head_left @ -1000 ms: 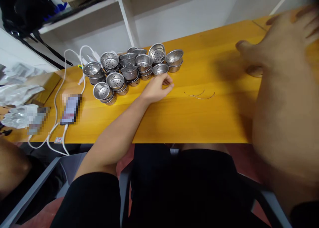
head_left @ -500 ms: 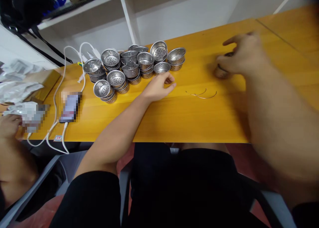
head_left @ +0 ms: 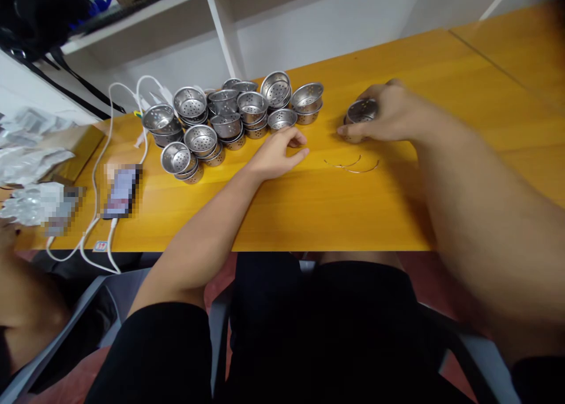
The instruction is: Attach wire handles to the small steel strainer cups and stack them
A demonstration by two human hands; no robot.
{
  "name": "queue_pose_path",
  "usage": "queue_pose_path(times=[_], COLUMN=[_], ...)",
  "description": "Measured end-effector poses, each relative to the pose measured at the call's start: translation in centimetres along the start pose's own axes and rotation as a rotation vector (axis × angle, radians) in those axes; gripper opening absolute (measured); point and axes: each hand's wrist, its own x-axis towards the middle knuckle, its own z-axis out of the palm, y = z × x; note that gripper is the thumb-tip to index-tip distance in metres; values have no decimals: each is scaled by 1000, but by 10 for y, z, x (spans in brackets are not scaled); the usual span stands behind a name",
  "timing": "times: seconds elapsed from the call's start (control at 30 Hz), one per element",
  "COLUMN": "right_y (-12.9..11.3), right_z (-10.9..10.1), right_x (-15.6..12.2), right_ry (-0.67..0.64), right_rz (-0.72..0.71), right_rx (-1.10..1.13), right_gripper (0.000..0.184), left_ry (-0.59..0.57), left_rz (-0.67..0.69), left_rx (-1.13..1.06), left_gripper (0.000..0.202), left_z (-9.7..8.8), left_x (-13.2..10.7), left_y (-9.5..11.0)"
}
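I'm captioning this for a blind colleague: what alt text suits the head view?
The right hand holds a metal cup at a yellow table, the left hand beside clustered perforated cups, some stacked. Thin curved wires lie nearby.

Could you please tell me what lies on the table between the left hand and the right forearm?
In the head view, a thin, curved, wire-like item lies on the tabletop between the left hand and right forearm.
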Motion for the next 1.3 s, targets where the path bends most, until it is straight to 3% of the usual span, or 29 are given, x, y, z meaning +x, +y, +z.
queue_pose_path(times=[0.17,0.47,0.57,0.77,1.3], right_y=[-19,-24,-27,-17,-35], right_z=[5,3,7,16,4], right_x=[-7,-9,-11,-6,-11], right_ry=[-72,-38,-21,-1,-18], right_rz=[43,74,65,-86,-5], right_rx=[-30,-28,-9,-31,-50], right_gripper=[85,101,97,79,77], left_ry=[-8,-6,-7,-16,-20], left_rz=[5,32,37,55,41], left_rx=[-5,-22,-30,-35,-16], left_gripper=[15,18,18,19,17], left_z=[1,4,3,4,2], left_x=[-1,1,1,0,-1], left_y=[-2,-9,-10,-13,-10])
